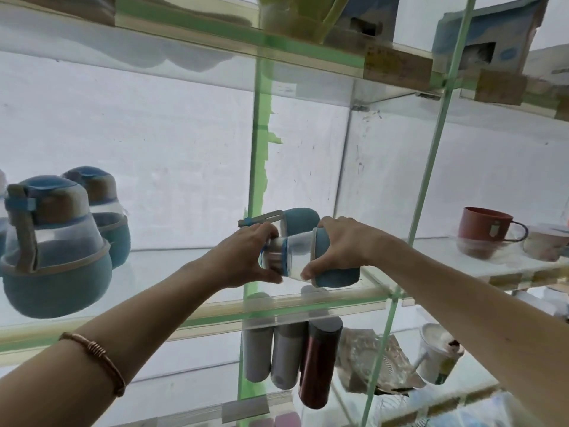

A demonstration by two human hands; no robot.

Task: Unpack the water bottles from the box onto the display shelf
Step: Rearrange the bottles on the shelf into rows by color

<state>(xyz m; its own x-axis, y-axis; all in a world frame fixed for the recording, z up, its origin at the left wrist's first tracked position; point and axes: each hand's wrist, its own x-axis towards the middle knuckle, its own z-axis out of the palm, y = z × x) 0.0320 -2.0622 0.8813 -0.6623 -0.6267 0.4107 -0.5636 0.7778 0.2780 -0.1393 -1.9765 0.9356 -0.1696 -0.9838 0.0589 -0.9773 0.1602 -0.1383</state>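
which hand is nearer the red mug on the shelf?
Right. The right hand grips the blue base of the bottle, on the side toward the red mug. The left hand holds the bottle's cap end, farther from the mug.

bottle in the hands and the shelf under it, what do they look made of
Held water bottle: clear, glossy middle, probably plastic; matte blue base, possibly a rubbery sleeve; shiny metal-looking band near the cap. Display shelf: transparent glass by its look, with green-tinted edges.

White wall [154,134] behind green-edged glass shelving [260,149].
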